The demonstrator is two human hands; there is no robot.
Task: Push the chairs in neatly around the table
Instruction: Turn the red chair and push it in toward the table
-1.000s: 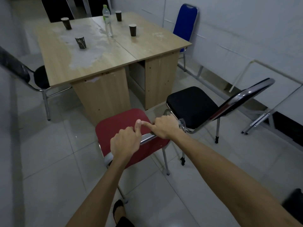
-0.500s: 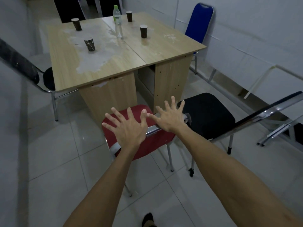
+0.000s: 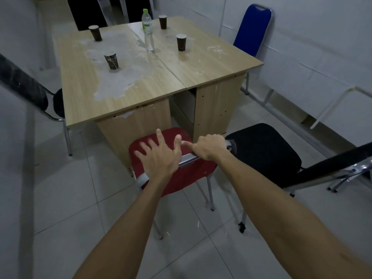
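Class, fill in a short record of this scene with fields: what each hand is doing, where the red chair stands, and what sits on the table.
left hand: fingers spread, over the red chair's back
right hand: grips the chrome back rail
red chair: seat at the table's near end
table: four paper cups, one water bottle

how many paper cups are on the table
4: near-left cup, far-left cup, far cup beyond the water bottle, right cup. None looks hidden.
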